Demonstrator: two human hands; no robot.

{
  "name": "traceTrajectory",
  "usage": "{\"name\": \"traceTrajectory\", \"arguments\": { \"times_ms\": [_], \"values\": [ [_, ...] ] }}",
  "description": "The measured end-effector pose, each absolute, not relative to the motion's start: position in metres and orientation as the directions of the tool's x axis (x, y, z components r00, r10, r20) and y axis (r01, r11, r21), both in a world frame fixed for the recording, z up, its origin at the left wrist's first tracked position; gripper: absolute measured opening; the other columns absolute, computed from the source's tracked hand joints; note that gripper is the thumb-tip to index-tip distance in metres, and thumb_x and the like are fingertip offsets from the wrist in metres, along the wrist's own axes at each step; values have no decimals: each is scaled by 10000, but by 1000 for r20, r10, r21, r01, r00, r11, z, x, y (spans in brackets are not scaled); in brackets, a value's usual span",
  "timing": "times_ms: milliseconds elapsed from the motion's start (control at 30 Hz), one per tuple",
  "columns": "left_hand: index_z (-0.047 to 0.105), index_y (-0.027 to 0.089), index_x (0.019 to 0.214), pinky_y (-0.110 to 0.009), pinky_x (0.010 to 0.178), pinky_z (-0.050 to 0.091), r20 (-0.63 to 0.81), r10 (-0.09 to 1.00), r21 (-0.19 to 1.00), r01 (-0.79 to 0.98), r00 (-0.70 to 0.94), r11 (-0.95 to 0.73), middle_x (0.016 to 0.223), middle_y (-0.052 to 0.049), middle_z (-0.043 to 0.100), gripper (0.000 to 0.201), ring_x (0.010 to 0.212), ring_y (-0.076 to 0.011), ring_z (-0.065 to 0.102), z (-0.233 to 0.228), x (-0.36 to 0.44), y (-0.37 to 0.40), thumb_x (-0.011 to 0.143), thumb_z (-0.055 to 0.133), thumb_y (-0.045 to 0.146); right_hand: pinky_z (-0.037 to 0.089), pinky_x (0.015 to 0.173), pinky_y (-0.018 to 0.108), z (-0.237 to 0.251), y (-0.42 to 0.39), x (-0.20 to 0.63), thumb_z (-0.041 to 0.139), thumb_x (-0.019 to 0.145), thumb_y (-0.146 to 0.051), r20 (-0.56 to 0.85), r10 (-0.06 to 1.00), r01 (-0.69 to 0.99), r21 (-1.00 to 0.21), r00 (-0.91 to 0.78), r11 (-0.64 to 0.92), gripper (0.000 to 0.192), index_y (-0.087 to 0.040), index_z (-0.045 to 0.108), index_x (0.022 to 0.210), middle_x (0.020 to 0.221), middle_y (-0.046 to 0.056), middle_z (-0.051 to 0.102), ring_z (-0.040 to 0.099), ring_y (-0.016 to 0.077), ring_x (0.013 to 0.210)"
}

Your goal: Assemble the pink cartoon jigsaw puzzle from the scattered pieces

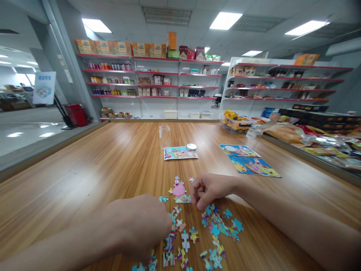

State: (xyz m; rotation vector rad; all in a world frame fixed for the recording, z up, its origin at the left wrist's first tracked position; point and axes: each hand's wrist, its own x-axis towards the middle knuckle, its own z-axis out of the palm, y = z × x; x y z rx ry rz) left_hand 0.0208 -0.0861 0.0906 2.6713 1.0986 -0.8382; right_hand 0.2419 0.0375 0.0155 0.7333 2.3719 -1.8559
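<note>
1. My right hand (pixel 207 191) is curling loosely, fingers bent down, fingertips touching the wooden table (pixel 84 177) at the far edge of the loose puzzle pieces (pixel 197 237). I cannot tell whether a piece is pinched under them.
2. My left hand (pixel 146 226) is closing into a near fist over the left side of the scatter; whatever it may be gripping is hidden beneath it.
3. Between and just beyond the hands, a small joined cluster with a pink figure (pixel 179 190) is lying flat. That looks like the only assembled part; by my judgement most of the puzzle is left to do.
4. Farther off, a finished picture card (pixel 180 153) is lying with a clear jar (pixel 164 136) behind it and a round lid (pixel 191 146) at its right end.
5. Far right, two more puzzle sheets (pixel 251 160) are lying side by side.
6. Store shelves (pixel 146 82) are lining the far wall.
</note>
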Motion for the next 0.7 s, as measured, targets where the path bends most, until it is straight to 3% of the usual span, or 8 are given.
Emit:
{"name": "traceTrajectory", "arguments": {
  "times_ms": [300,533,700],
  "values": [
    [785,174,780,-240,342,185,-534,601,-37,693,595,-720,617,-59,692,122,341,-80,222,88,19,-85,659,797,156,223,388,163,17,36,242,854,680,-358,-298,359,374,-912,-885,166,347,-109,701,868,488,-88,478,348,38,425],
    [785,223,802,-241,398,247,-544,597,4,714,590,-701,649,-46,700,168,377,-107,344,86,16,-84,667,764,125,298,428,147,15,39,243,813,720,-370,-255,404,328,-937,-879,122,334,-100,692,876,627,-27,592,448,48,507],
    [755,206,713,-239,382,209,-513,574,58,693,638,-718,545,-4,609,163,358,-82,227,86,18,-88,628,751,67,318,435,150,14,38,243,806,725,-380,-238,420,296,-952,-876,79,335,-100,689,868,661,-17,608,459,49,518]
  ]
}}
